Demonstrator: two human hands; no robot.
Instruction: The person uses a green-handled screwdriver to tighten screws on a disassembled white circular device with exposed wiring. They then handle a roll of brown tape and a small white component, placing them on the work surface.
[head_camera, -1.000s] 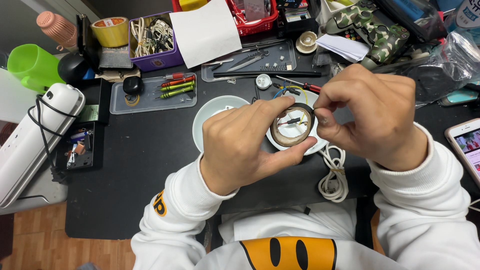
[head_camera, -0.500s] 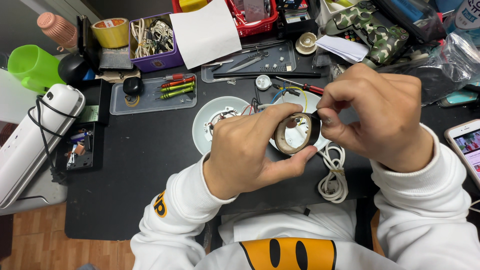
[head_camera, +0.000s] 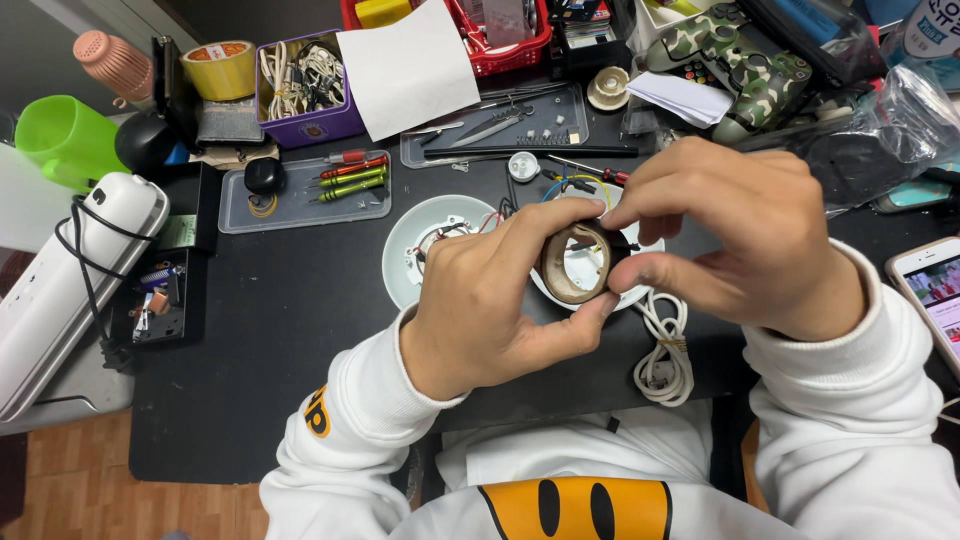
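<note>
Hands (head_camera: 620, 270) gripping brown tape roll (head_camera: 574, 263).

Green cup (head_camera: 62, 140), yellow tape roll (head_camera: 218, 68), camouflage controller (head_camera: 738, 58), phone (head_camera: 930, 290)

White sweatshirt sleeves (head_camera: 380, 400), ribbed cuffs, apparently orange-and-black printed markings.

Black table top (head_camera: 290, 330) carries a round white plastic disc (head_camera: 420, 232), coiled white cable (head_camera: 665, 350), clear plastic screwdriver tray (head_camera: 300, 195) far left.
</note>
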